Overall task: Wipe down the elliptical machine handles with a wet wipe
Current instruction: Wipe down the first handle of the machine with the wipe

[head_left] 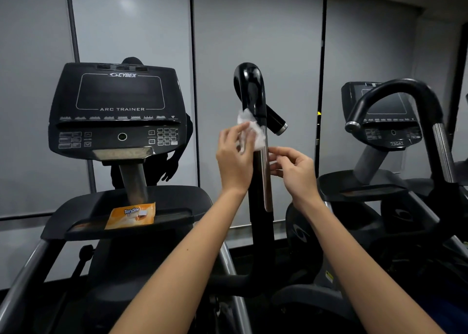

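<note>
A black upright handle [253, 90] of the elliptical machine rises in the middle of the view, hooked at the top, with a silver strip down its right side. A crumpled white wet wipe [250, 128] is pressed against the handle's left side just below the hook. My left hand [234, 156] holds the wipe with its fingertips. My right hand [293, 168] is to the right of the handle, fingers curled and touching the silver strip, holding nothing.
The machine's console [119, 108] stands at the left, with an orange wipes pack [131, 216] on the tray below it. A second machine with a curved handle [395, 98] stands at the right. Grey window blinds [253, 30] close the back.
</note>
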The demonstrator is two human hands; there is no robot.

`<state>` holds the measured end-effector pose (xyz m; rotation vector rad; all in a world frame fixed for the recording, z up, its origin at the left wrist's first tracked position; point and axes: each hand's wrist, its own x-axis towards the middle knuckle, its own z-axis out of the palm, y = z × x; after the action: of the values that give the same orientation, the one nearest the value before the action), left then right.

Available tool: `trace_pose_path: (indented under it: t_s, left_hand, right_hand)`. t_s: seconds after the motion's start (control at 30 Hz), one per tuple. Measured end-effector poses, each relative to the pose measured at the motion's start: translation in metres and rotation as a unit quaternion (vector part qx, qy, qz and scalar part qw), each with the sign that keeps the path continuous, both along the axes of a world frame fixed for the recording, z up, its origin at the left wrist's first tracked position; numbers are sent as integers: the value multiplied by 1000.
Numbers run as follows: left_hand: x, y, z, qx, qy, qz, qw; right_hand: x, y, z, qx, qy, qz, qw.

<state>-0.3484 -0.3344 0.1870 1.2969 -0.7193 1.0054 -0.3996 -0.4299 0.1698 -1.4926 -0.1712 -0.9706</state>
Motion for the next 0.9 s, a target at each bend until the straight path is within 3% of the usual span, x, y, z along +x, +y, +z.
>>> trace_pose_path:
  t_s: [0.07,0.17,0.33,0.53,0.77,0.9]
  left_hand:
    - [3,1,-8,-45,92,-90,991]
    - [1,4,-8,-77,95,-131,984]
    - [2,-3,33,-51,-28,-62,996]
    - [16,3,58,23,-115,-21,993]
    - [32,6,112,53,-116,42,991]
    - [45,4,143,52,-64,53,995]
  right_hand:
    - [2,-2,4,-7,3,-8,1000]
    - [4,-4,17,-7,-7,-13,1000]
    - [11,0,48,-12,-38,-16,999]
    - [20,-1,70,-33,-55,-35,997]
    - [32,4,78,-22,-74,-39,996]
    - [36,3,86,-26,-82,-58,995]
